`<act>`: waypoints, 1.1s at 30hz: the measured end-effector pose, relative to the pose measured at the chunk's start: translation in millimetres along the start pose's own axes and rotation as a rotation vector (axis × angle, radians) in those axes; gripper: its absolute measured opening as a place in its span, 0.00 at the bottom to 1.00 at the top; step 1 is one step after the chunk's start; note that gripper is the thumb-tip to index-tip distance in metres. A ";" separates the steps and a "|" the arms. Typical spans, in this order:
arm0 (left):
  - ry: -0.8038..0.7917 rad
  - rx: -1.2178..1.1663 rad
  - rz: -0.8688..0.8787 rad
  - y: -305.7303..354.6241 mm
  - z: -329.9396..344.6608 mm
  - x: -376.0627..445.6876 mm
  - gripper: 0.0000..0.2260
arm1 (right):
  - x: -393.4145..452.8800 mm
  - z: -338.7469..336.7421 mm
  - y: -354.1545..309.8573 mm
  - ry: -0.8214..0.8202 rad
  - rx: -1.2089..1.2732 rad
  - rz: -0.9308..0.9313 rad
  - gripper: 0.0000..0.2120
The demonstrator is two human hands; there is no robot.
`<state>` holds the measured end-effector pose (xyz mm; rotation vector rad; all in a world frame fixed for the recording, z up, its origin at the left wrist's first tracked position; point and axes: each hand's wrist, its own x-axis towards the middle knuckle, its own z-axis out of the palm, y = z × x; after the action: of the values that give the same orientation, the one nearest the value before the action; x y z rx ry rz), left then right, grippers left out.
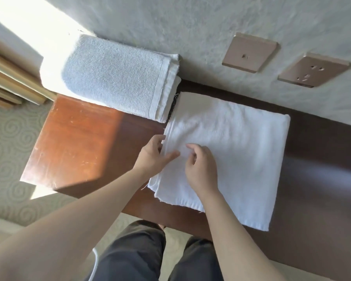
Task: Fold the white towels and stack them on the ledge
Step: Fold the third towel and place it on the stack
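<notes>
A white towel (235, 151), folded into a flat rectangle, lies on the dark wooden ledge (81, 147) in front of me. My left hand (152, 157) holds the towel's left edge, thumb on top and fingers curled at the layered hem. My right hand (201, 165) hovers over the towel just right of it, fingers loosely curled with the fingertips pinching at the cloth. A stack of folded white towels (118, 78) sits at the back left of the ledge, against the wall.
Two bronze wall sockets (249, 52) (313, 69) sit on the textured wall behind the ledge. Strong sunlight falls on the ledge's left half. Patterned carpet (10, 138) lies to the left, and my legs in dark trousers (142, 254) stand below the ledge's front edge.
</notes>
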<state>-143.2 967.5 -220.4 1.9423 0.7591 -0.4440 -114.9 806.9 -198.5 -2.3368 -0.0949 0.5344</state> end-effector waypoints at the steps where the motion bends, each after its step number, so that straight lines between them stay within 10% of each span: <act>1: -0.010 0.002 0.003 -3.8 1.1 -7.7 0.35 | 2.2 -1.2 2.6 -0.044 -0.087 -0.057 0.19; 12: 0.187 0.000 -0.023 -34.0 -0.2 -32.1 0.08 | 16.0 -4.5 23.1 -0.152 -0.694 -0.357 0.27; 20: 0.436 0.480 0.218 -13.0 54.5 -73.9 0.28 | 47.9 -9.7 29.6 -0.171 -0.701 -0.519 0.26; 33: 0.097 0.969 0.486 8.0 78.1 -4.6 0.31 | 59.3 -82.8 123.6 -0.064 -0.712 -0.365 0.28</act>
<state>-140.3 894.2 -248.8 2.9586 0.0608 -0.4537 -37.8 675.8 -248.7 -2.8788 -0.8459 0.4311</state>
